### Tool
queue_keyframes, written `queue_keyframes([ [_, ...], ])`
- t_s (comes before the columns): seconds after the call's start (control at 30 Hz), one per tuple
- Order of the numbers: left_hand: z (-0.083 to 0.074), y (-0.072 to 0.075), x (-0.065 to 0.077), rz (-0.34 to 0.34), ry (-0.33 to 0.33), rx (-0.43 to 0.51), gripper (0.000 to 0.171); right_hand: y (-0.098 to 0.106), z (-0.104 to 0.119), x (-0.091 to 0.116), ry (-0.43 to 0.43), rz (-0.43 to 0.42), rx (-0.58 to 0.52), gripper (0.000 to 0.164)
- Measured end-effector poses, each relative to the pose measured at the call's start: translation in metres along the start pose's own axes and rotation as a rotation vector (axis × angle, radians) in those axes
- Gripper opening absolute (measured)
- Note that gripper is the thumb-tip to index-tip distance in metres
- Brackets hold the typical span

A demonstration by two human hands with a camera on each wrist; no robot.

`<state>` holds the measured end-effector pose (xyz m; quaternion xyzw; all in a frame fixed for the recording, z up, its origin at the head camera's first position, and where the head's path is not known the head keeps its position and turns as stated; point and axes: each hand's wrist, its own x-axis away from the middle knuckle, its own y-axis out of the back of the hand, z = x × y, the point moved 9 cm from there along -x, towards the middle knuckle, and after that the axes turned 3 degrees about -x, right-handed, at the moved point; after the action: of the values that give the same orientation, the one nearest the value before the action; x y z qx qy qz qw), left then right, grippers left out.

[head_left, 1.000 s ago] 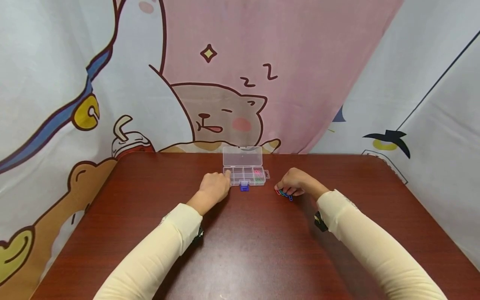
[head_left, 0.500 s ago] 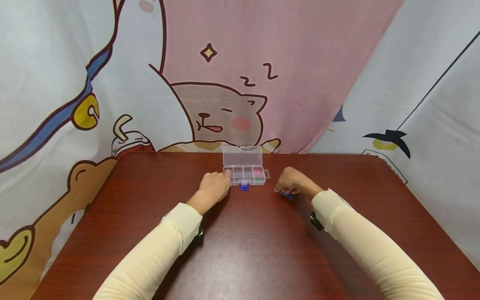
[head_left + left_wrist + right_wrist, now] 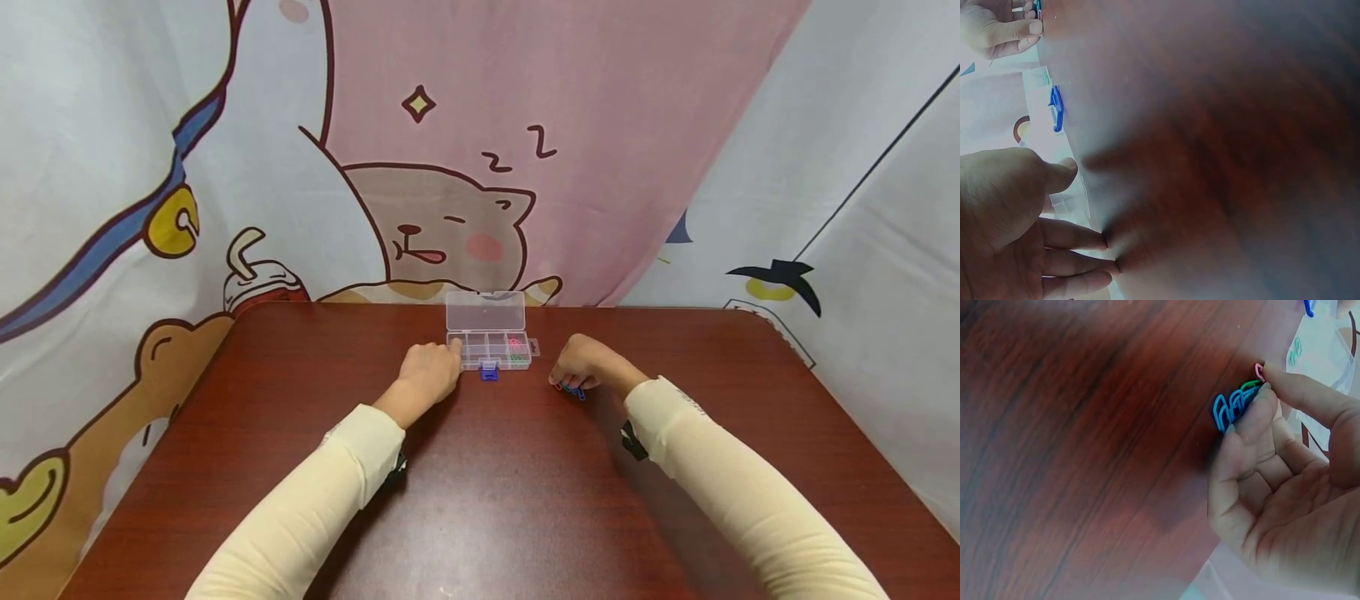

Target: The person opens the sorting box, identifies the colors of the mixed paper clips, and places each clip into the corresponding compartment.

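Observation:
A clear plastic compartment box [image 3: 470, 366] stands near the table's back edge with its lid [image 3: 485, 312] raised. Pink paper clips [image 3: 515, 343] and green paper clips [image 3: 517, 358] lie in its rightmost compartments. My left hand [image 3: 429, 372] rests against the box's left end, thumb at the box and the other fingers extended. To the right of the box, my right hand [image 3: 583, 362] pinches a pink paper clip [image 3: 1259, 370] between thumb and index finger. A green paper clip [image 3: 1250, 384] and several blue paper clips [image 3: 1222, 412] lie under its fingertips, partly hidden.
A blue latch [image 3: 489, 372] hangs at the box's front, and a clear hanging tab [image 3: 534, 347] juts from its right side. The brown wooden table [image 3: 495, 500] ends at a printed cartoon curtain [image 3: 600, 167] behind the box.
My right hand has shifted slightly left and closed in over the paper clips, covering more of them. My left hand and the box have stayed put.

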<state>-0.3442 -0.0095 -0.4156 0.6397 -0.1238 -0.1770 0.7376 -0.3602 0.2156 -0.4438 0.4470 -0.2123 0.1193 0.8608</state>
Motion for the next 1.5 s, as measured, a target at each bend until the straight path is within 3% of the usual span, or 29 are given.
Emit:
queue_keyframes([
  [0.27,0.000,-0.001,-0.001,0.006,0.000,0.003,0.016,-0.002,-0.003,-0.003,-0.058,0.124,-0.176,0.014],
  [0.57,0.001,0.000,-0.001,-0.006,0.001,0.000,0.015,0.012,0.023,-0.005,-0.044,0.173,-0.437,0.014],
  [0.87,0.001,0.000,-0.002,0.010,-0.004,-0.003,0.018,0.013,0.042,-0.012,-0.037,0.180,-0.522,0.037],
  [1.17,0.001,-0.001,-0.001,0.009,-0.007,-0.009,0.017,0.007,0.050,-0.022,-0.045,0.131,-0.650,0.016],
  [1.5,0.001,-0.002,-0.002,0.007,-0.004,-0.008,0.016,0.005,0.048,-0.027,-0.053,0.102,-0.656,0.017],
])
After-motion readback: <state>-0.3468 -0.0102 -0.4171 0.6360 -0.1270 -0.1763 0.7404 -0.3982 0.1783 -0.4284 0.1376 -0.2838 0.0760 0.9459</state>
